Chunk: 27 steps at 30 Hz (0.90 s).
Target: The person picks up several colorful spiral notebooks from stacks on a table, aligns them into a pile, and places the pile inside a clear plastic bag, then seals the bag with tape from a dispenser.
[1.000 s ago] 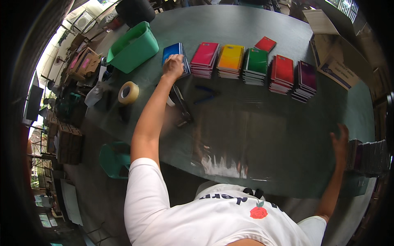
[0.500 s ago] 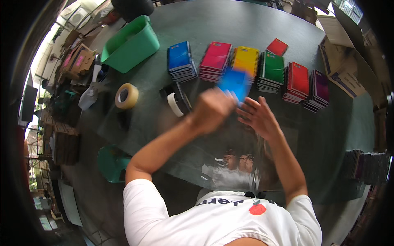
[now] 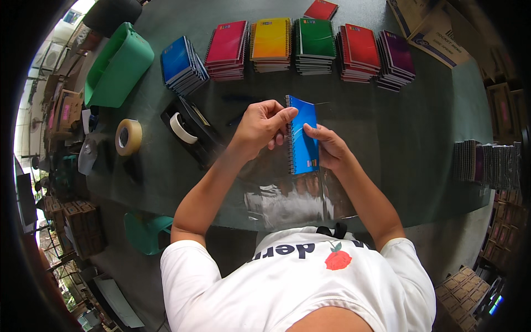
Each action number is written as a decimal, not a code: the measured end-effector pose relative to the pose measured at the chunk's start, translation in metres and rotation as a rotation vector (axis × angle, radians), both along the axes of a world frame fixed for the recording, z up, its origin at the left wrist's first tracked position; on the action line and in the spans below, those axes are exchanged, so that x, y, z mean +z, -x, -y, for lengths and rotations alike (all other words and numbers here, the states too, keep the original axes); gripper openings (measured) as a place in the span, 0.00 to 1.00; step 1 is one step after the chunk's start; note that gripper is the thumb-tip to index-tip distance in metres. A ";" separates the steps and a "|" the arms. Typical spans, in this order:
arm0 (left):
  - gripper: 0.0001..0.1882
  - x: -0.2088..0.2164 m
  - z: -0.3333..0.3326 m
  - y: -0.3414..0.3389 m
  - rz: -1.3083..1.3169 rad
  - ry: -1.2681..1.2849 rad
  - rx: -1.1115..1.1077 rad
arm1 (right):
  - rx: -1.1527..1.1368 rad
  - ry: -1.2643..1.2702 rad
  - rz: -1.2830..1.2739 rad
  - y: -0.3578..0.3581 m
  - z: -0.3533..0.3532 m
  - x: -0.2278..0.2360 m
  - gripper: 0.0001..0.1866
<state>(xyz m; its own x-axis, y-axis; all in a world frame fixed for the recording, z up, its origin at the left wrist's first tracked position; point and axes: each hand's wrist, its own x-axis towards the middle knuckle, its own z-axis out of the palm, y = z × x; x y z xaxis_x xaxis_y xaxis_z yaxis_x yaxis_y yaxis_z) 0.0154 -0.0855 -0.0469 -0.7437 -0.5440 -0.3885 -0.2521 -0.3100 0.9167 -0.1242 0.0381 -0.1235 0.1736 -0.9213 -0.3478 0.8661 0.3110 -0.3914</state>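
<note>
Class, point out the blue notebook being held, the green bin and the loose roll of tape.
blue notebook (image 3: 305, 138), head view, cover.
green bin (image 3: 118, 65), head view, side wall.
roll of tape (image 3: 128, 137), head view, outer ring.

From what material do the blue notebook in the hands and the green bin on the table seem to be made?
The small blue spiral-bound notebook looks like paper with a glossy card cover, which catches light; its dark coil along the left edge may be wire or plastic. The green rectangular bin looks like moulded plastic: one even colour, rounded corners, a soft sheen.

Single head-worn fisheye view, looking steeply down from above the person's own white-shirted torso, close over the hands at frame centre, green table (image 3: 420, 166) filling the middle, straight edges bowed toward the dark rim.
</note>
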 end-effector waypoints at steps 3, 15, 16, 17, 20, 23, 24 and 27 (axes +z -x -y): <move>0.15 -0.002 -0.008 0.004 0.022 0.001 0.000 | 0.020 0.000 0.142 -0.005 -0.007 -0.004 0.22; 0.13 -0.003 -0.020 -0.008 0.016 0.300 -0.092 | 0.028 0.078 0.088 -0.003 -0.010 -0.017 0.22; 0.13 -0.003 -0.020 -0.010 0.000 0.349 -0.104 | 0.030 0.076 0.076 -0.001 -0.011 -0.018 0.22; 0.15 0.000 -0.022 -0.011 0.016 0.372 -0.134 | 0.017 0.062 0.052 0.000 -0.012 -0.019 0.21; 0.18 0.002 0.001 -0.012 -0.024 0.632 -0.339 | -0.012 0.005 -0.025 0.007 -0.010 -0.018 0.20; 0.16 -0.002 0.080 0.004 0.093 1.416 -0.129 | -0.030 -0.079 -0.107 0.025 -0.008 0.000 0.17; 0.23 -0.012 0.114 0.005 0.234 1.753 -0.056 | -0.047 -0.072 -0.099 0.030 -0.005 -0.003 0.16; 0.18 -0.051 0.186 -0.009 0.352 1.981 -0.123 | -0.091 -0.059 -0.084 0.040 0.006 -0.005 0.15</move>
